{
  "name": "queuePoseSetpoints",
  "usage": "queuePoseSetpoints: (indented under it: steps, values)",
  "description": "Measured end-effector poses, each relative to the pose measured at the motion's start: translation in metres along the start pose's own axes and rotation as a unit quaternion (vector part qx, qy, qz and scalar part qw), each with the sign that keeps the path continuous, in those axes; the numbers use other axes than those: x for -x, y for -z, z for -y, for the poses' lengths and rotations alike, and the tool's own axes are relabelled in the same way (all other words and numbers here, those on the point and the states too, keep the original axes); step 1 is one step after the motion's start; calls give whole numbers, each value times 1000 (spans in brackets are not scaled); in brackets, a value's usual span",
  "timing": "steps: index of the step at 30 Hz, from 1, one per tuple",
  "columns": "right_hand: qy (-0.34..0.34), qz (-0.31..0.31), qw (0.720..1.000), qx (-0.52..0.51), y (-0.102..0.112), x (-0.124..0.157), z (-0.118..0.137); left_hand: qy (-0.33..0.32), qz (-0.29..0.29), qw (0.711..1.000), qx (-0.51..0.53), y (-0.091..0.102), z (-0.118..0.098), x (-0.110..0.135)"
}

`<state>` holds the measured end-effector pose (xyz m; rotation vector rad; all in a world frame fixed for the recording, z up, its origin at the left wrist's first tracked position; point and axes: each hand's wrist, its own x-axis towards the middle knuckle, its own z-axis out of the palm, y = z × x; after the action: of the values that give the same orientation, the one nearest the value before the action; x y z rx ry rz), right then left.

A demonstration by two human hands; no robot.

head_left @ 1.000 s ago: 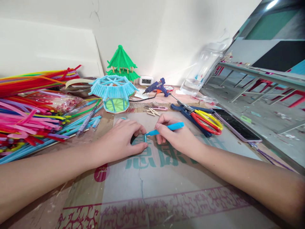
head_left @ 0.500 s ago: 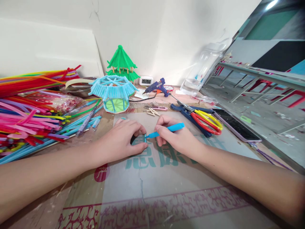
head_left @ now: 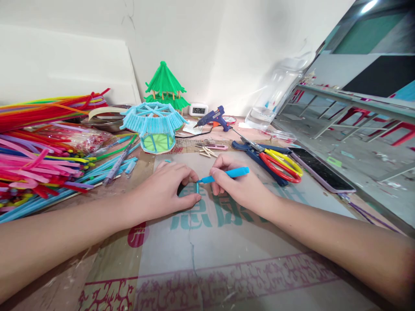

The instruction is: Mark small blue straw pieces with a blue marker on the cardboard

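Right hand [head_left: 231,181] had a blue marker [head_left: 239,172] pinched pen-style, fingers closed around the barrel. Left hand [head_left: 168,188] had thumb and forefinger a small gap apart, with a short blue stick [head_left: 197,188] spanning it, seemingly held by its ends. Stick sat just left of the marker tip; tip was at its far end, contact too fine to confirm.

Handling, my read: stick was light, stiff, thin, likely to roll if pinched loosely; wet ink could have made it slick. Best hold: both ends, side exposed. Marker looked light, smooth plastic; best taken on the barrel, behind the tip.

Around: loose wooden pegs [head_left: 208,152] lay just beyond the grip, a pink knife [head_left: 218,147] behind them. Red-and-yellow-handled tool [head_left: 280,167] sat beyond the right hand to its right, phone [head_left: 320,169] further right. Blue model [head_left: 154,123] stood beyond the left hand, pipe cleaners [head_left: 42,164] heaped to its left. Nothing blocked the marker-to-stick line; the pegs and knife limited reach straight ahead.
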<state>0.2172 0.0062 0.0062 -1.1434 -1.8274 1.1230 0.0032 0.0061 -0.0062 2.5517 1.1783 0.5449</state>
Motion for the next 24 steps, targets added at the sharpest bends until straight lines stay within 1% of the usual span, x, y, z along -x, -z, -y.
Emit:
queuePoseSetpoints:
  steps: [7, 12, 18, 24]
  values:
    - [-12, 15, 1000, -2, 1, 1, 3, 0, 1, 1000, -1, 0, 0, 0]
    - [-10, 0, 1000, -4, 0, 0, 3, 3, 0, 1000, -3, 0, 0, -1]
    - [-1, 15, 1000, 2, 0, 1, 3, 3, -2, 1000, -4, 0, 0, -1]
    - [-5, 1, 1000, -2, 1, 1, 1, 2, 3, 1000, -3, 0, 0, 0]
